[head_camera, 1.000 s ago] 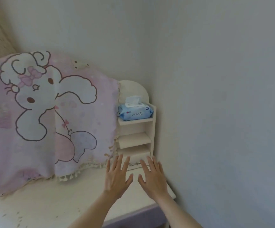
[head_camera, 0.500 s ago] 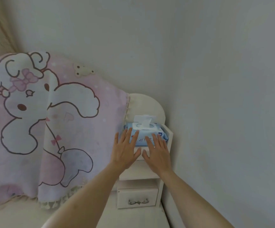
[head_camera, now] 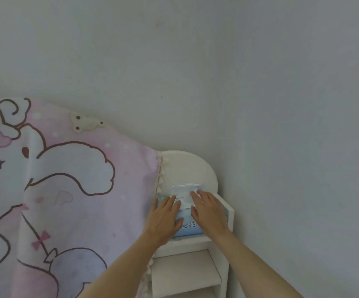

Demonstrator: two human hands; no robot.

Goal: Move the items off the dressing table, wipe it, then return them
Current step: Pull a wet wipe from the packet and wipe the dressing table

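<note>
One pack of wet wipes (head_camera: 187, 227) lies flat on the top shelf of the small white shelf unit (head_camera: 228, 214) that stands in the corner against the grey wall (head_camera: 281, 104). Both hands are on it: the left hand (head_camera: 163, 220) rests over its left end with the fingers (head_camera: 170, 202) laid nearly straight along the top, and the right hand (head_camera: 209, 214) covers the right end, fingers stretched toward the white flip lid (head_camera: 187, 191), which stands raised at the back of the pack. Neither hand looks clenched; whether any fingers hook behind the far edge is hidden. The pack is probably soft and light to middling in weight, its plastic film smooth and a little slippery, so it should sag if lifted by one corner; taking it at both short ends, thumbs in front and fingers behind, seems the safest hold, with the lid left alone or pressed down first. Two lower shelves (head_camera: 185, 274) show below it. One pink cartoon blanket (head_camera: 66, 190) hangs just beside the unit, touching its left edge.
</note>
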